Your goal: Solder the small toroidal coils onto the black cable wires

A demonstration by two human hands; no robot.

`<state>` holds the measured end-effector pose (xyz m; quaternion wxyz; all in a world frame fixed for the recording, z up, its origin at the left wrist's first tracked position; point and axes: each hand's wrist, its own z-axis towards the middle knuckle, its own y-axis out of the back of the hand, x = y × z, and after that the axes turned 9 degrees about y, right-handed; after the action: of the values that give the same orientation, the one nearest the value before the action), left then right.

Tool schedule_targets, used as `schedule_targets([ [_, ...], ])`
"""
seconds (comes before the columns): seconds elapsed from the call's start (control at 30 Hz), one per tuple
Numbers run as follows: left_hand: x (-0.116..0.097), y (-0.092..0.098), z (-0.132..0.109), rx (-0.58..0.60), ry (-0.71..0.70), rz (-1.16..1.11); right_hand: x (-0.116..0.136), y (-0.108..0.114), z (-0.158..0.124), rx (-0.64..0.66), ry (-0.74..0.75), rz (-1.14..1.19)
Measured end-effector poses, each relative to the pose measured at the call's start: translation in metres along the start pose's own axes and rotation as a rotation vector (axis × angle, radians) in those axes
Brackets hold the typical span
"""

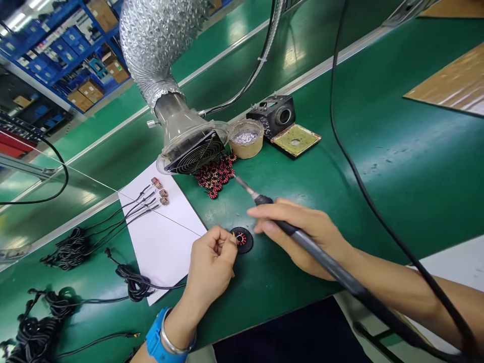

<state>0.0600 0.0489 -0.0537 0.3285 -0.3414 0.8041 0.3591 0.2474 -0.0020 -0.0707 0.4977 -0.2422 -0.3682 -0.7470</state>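
Observation:
My right hand (302,232) grips a soldering iron (278,219) like a pen, its tip pointing up and left toward the pile of coils, away from the work. My left hand (214,262) is pinched closed around the end of a black cable (176,287); coloured wire ends show at the fingertips. Those fingertips touch or nearly touch a small red-and-black wound ring coil (241,239), which lies on a round black pad (247,245). A thin wire (177,223), perhaps solder, runs from the upper left to my left hand; its end is hidden.
A fume extractor hood (194,154) hangs over a pile of ring coils (214,179). Behind are a round tub (246,146), an iron stand (278,116) and a yellow sponge (297,140). White paper (174,252) and bundled cables (70,249) lie left. The iron's cord (363,181) loops right.

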Motion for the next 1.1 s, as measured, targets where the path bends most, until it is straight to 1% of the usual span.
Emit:
schedule_targets([
  [0.07, -0.001, 0.000, 0.002, -0.003, 0.013, -0.001, 0.006, 0.006, -0.008, -0.081, 0.032, 0.005],
  [0.1, -0.002, 0.000, 0.002, -0.004, 0.020, -0.002, 0.008, 0.009, -0.012, -0.099, 0.033, 0.015],
  [0.2, -0.003, 0.000, 0.002, -0.005, 0.033, -0.006, 0.013, 0.014, -0.021, -0.122, -0.028, 0.043],
  [0.27, -0.003, 0.000, 0.001, -0.005, 0.034, -0.007, 0.014, 0.015, -0.023, -0.146, -0.059, 0.060],
  [0.4, -0.004, -0.001, 0.000, -0.005, 0.029, -0.014, 0.015, 0.013, -0.019, -0.192, -0.067, 0.074],
  [0.73, -0.005, -0.002, -0.002, -0.023, 0.006, -0.002, 0.013, 0.013, -0.022, -0.136, -0.078, 0.065],
  [1.1, -0.003, -0.002, -0.001, -0.016, 0.004, 0.024, 0.014, 0.014, -0.021, -0.072, -0.042, 0.068],
])
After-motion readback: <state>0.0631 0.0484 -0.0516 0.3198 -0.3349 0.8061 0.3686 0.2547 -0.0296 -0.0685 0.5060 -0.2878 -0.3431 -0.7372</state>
